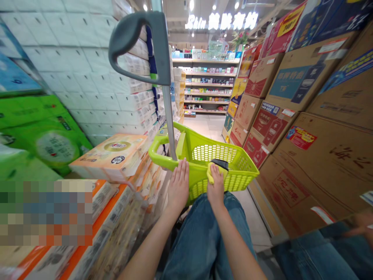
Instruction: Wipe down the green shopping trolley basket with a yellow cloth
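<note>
Left hand (178,183): fingers pressed together, resting on green basket (159,149) rim
Right hand (216,184): fingers pinching yellow packet (213,174) below the fingertips

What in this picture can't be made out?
Yellow item in the basket: the right hand covers part of it, so its kind is unclear, head view.
Far shelf goods: too small to read, head view.
Lower-left corner: hidden by a pixelated patch, head view.

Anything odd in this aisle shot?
A cream-and-gold tissue pack sits angled atop its stack, jutting out of line with the packs below. Also, a pixelated block hides the lower left of the view.
</note>
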